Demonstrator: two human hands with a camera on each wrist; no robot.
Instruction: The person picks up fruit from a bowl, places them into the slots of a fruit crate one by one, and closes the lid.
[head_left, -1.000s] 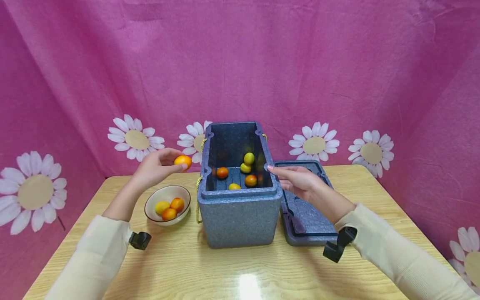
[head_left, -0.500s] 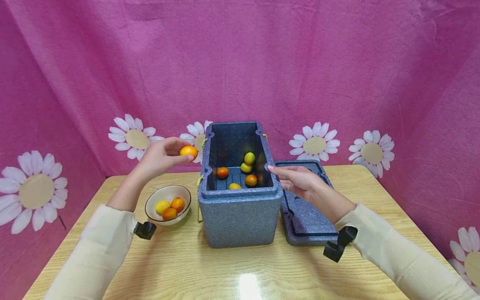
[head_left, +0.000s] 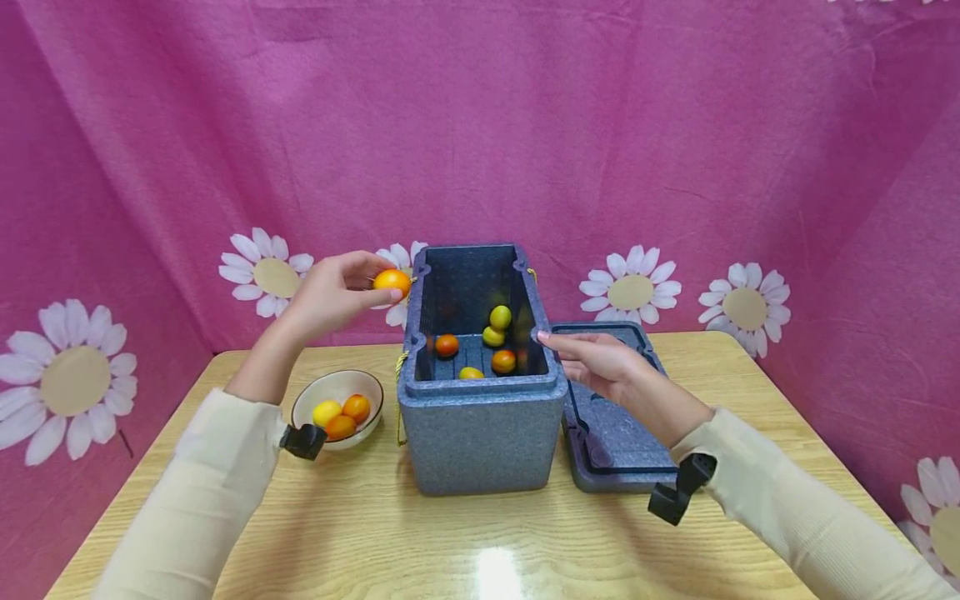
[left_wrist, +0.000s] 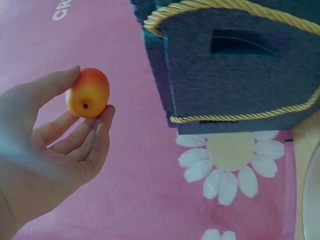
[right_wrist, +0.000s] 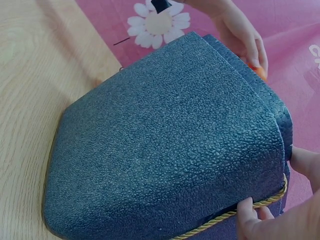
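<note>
Rising since before, left hand [head_left: 333, 292] is pinching fruit [head_left: 392, 280] beside box [head_left: 480, 425], best released low inside; right hand's [head_left: 600, 364] fingers are resting loosely apart on rim

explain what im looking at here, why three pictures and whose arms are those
No machine here: a person works with two bare hands, wearing three cameras. The wide picture comes from a head camera looking down at a wooden table. The other two come from cameras strapped to each wrist, so they show close, tilted views.

On the table stands an open blue foam box with several small fruits inside, its lid lying to its right, and a bowl holding three fruits on its left.

The left hand pinches an orange fruit in its fingertips beside the box's upper left edge. The right hand touches the box's right rim and holds nothing.
</note>
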